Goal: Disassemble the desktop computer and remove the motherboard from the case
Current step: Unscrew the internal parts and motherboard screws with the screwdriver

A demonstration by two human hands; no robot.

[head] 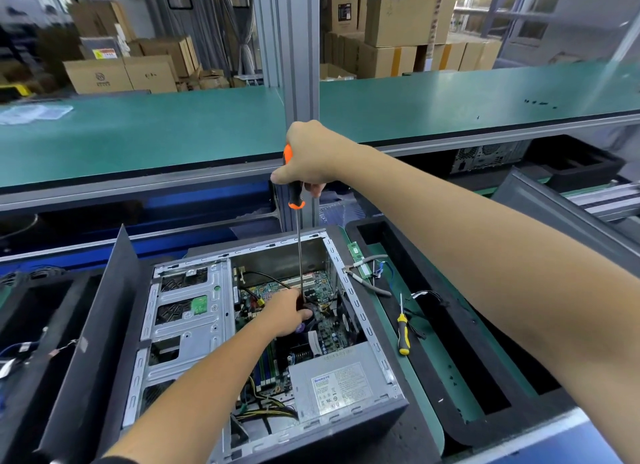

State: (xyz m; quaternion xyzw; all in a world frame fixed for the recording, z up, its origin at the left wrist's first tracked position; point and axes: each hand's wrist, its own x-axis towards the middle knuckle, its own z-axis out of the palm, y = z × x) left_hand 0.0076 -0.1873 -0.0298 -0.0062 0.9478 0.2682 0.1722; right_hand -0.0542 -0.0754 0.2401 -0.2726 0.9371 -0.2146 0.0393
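An open grey computer case (363, 325) lies on its side in front of me. Its green motherboard (329, 328) shows inside, with a silver power supply (339, 380) at the near right and a metal drive cage (187, 311) on the left. My right hand (311, 155) grips the orange-and-black handle of a long screwdriver (300, 255), held upright with its tip down in the case. My left hand (287, 313) is inside the case, fingers closed around the shaft near the tip, over the black cooler area.
A small yellow-handled screwdriver (402, 335) lies on the green mat right of the case, beside loose cables (426, 300) and a green memory stick (358, 262). The dark side panel (100, 325) leans at the left. Black foam trays (450, 325) flank the case. A green shelf (138, 134) runs behind.
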